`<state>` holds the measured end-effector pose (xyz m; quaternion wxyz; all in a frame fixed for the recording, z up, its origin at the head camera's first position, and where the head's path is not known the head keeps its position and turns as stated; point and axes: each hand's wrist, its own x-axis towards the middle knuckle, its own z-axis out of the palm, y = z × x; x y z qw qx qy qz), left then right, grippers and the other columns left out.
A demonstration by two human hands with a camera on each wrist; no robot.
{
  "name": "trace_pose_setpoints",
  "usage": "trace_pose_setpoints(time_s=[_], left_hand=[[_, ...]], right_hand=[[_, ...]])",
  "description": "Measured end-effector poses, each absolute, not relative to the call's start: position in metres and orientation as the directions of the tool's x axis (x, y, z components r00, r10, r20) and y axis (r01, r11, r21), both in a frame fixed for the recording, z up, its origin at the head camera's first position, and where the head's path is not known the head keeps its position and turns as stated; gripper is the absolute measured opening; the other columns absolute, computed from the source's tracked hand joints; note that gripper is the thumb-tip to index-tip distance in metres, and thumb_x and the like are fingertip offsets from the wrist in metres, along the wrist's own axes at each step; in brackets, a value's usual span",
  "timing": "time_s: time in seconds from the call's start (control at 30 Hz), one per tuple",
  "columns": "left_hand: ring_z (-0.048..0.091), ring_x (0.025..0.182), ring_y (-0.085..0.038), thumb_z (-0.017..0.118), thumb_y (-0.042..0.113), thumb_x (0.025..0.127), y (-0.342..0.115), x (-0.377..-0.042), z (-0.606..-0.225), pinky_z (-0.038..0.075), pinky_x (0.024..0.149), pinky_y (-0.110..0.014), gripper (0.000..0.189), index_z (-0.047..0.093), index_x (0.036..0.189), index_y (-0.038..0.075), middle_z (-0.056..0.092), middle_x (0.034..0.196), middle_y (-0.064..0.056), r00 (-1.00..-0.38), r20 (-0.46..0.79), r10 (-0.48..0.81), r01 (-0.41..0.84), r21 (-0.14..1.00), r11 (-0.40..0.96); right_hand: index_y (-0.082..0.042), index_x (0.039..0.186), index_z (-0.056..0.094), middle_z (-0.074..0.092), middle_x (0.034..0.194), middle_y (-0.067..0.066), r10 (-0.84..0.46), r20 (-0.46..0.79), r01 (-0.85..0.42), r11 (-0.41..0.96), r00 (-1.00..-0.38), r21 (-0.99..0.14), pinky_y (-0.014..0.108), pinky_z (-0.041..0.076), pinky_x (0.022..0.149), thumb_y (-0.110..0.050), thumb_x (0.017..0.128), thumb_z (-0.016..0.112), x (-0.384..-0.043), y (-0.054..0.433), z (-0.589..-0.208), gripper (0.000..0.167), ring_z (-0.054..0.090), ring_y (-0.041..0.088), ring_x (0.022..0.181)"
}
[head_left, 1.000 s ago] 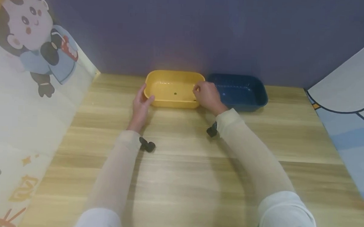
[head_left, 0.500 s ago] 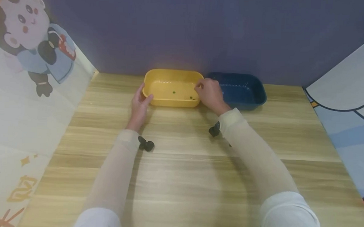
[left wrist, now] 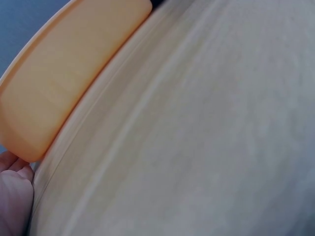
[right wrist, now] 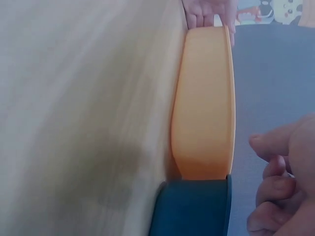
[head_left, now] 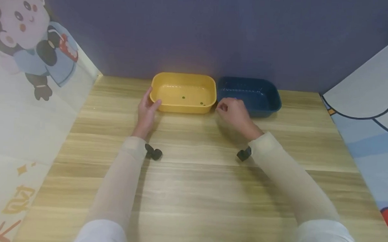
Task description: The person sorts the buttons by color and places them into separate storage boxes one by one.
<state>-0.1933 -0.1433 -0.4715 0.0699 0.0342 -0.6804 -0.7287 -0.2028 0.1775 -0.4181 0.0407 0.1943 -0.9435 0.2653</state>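
Note:
My left hand (head_left: pixel 146 114) holds the left end of the yellow tub (head_left: pixel 184 109), its thumb at the front rim and its fingers along the side. In the left wrist view only part of this hand shows, against the tub's corner. Several tiny green bits (head_left: pixel 183 97) lie on the tub's floor, too small to name. My right hand (head_left: pixel 235 113) hovers by the front left corner of the dark blue tub (head_left: pixel 265 111). Its fingers (right wrist: pixel 275 189) are curled, with the thumb stretched over them. Nothing shows between them; the palm is hidden.
Both tubs stand side by side on the wood-grain table (head_left: pixel 185 192), against a dark blue-grey back wall (head_left: pixel 197 32). Printed side panels bound the table left (head_left: pixel 27 122) and right (head_left: pixel 367 116). Part of the blue tub's inside is behind the right hand.
My right hand has left the yellow tub's right end and moved right and nearer to me. Green bits at that end, partly covered earlier, now show. The left hand has kept its hold.

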Motion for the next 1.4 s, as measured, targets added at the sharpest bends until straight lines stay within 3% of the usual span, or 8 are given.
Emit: trace_pose_setpoints(time_s=[0.23, 0.43, 0.73, 0.83, 1.07, 1.4], left_hand=[[0.034, 0.145, -0.035, 0.061, 0.004, 0.098, -0.145, -0.197, -0.472, 0.036, 0.114, -0.028, 0.067, 0.031, 0.157, 0.006, 0.029, 0.161, -0.02, -0.988, 0.051, -0.143, 0.064, 0.994, -0.087], [0.036, 0.146, -0.028, 0.063, 0.007, 0.098, -0.151, -0.206, -0.487, 0.035, 0.115, -0.026, 0.067, 0.034, 0.157, 0.015, 0.031, 0.162, -0.013, -0.984, 0.042, -0.171, 0.054, 0.996, -0.07], [0.032, 0.147, -0.031, 0.062, 0.004, 0.098, -0.151, -0.196, -0.466, 0.035, 0.114, -0.026, 0.067, 0.031, 0.157, 0.007, 0.028, 0.163, -0.014, -0.986, 0.033, -0.163, 0.043, 0.997, -0.058], [0.032, 0.147, -0.031, 0.061, 0.004, 0.098, -0.152, -0.197, -0.466, 0.035, 0.115, -0.026, 0.066, 0.031, 0.157, 0.007, 0.028, 0.163, -0.014, -0.986, 0.038, -0.163, 0.048, 0.997, -0.059], [0.032, 0.147, -0.031, 0.062, 0.004, 0.098, -0.151, -0.199, -0.465, 0.034, 0.116, -0.027, 0.067, 0.031, 0.157, 0.007, 0.028, 0.163, -0.015, -0.986, 0.043, -0.159, 0.055, 0.996, -0.07], [0.032, 0.147, -0.03, 0.061, 0.005, 0.098, -0.151, -0.198, -0.464, 0.031, 0.118, -0.033, 0.066, 0.031, 0.157, 0.007, 0.027, 0.164, -0.011, -0.986, 0.035, -0.163, 0.042, 0.998, -0.044]], right_hand=[[-0.006, 0.09, 0.073, 0.058, 0.075, 0.005, -0.384, 0.14, -0.402, 0.779, -0.913, -0.482, 0.036, 0.044, 0.064, -0.011, 0.093, 0.066, -0.179, 0.196, -0.426, 0.009, 0.053, 0.022, 0.067], [-0.006, 0.088, 0.071, 0.063, 0.083, 0.007, -0.422, 0.022, -0.373, 0.775, -0.906, -0.51, 0.039, 0.05, 0.069, -0.011, 0.092, 0.067, -0.161, 0.216, -0.428, 0.008, 0.059, 0.023, 0.076], [-0.006, 0.093, 0.074, 0.066, 0.091, 0.005, -0.497, -0.084, -0.378, 0.749, -0.863, -0.545, 0.044, 0.053, 0.085, -0.006, 0.09, 0.072, -0.145, 0.25, -0.44, 0.004, 0.062, 0.024, 0.09], [-0.009, 0.091, 0.073, 0.066, 0.092, 0.002, -0.522, -0.092, -0.401, 0.745, -0.848, -0.533, 0.046, 0.052, 0.089, -0.009, 0.088, 0.075, -0.139, 0.258, -0.441, 0.004, 0.062, 0.023, 0.092], [-0.013, 0.088, 0.073, 0.061, 0.097, 0.003, -0.566, -0.088, -0.452, 0.733, -0.82, -0.508, 0.044, 0.05, 0.082, -0.006, 0.085, 0.077, -0.127, 0.27, -0.441, 0.008, 0.058, 0.023, 0.089], [-0.014, 0.085, 0.07, 0.058, 0.111, 0.011, -0.576, -0.13, -0.471, 0.761, -0.807, -0.447, 0.052, 0.049, 0.093, -0.001, 0.082, 0.072, -0.118, 0.267, -0.439, 0.014, 0.057, 0.034, 0.107]])
